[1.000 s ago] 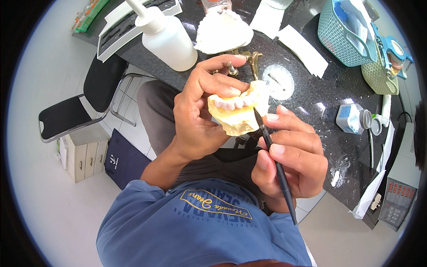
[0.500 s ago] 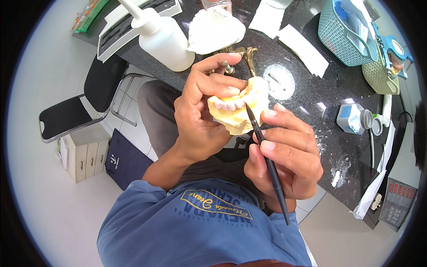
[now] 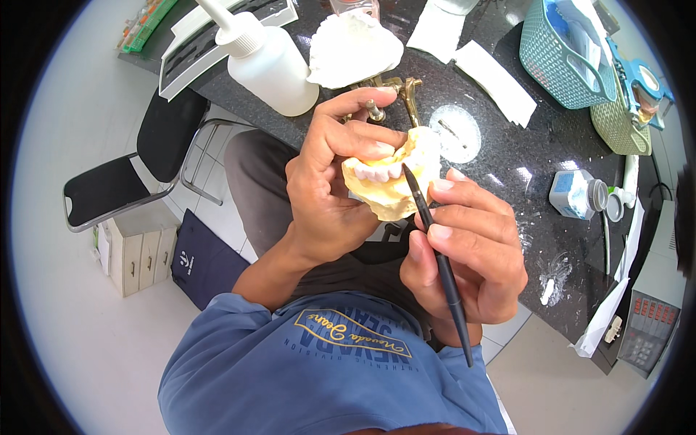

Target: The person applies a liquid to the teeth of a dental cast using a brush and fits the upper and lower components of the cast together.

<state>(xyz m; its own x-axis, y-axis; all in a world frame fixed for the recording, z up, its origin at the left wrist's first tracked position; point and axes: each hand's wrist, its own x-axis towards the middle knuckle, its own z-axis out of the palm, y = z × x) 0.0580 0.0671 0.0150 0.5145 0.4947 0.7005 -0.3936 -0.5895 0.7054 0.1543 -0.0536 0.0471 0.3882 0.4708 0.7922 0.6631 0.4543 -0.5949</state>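
My left hand [image 3: 319, 188] grips a yellow dental cast [image 3: 384, 199] with a row of pale pinkish-white teeth [image 3: 377, 172] along it. A brass-coloured metal fixture [image 3: 409, 98] rises behind the cast; whether they are joined I cannot tell. My right hand [image 3: 471, 257] holds a slim black pen-like tool [image 3: 442, 268] among its thumb and fingers, its fine dark tip at the right part of the tooth row. A white plaster model [image 3: 355, 47] lies beyond my hands, and a small round clear dish [image 3: 460, 141] with a powdery white surface is right of the cast.
A squeeze bottle [image 3: 268, 80] and tray [image 3: 174, 69] stand back left, folded towels [image 3: 496, 83], plastic baskets [image 3: 562, 72] and a jar [image 3: 569, 196] right, on the dark counter [image 3: 529, 145]. A black chair [image 3: 109, 196] and low cabinet [image 3: 134, 254] are at left.
Compared with a second ago, my right hand and the tool have shifted a little left and up, the tip moving along the teeth. The cast has tilted and risen slightly in my left hand.
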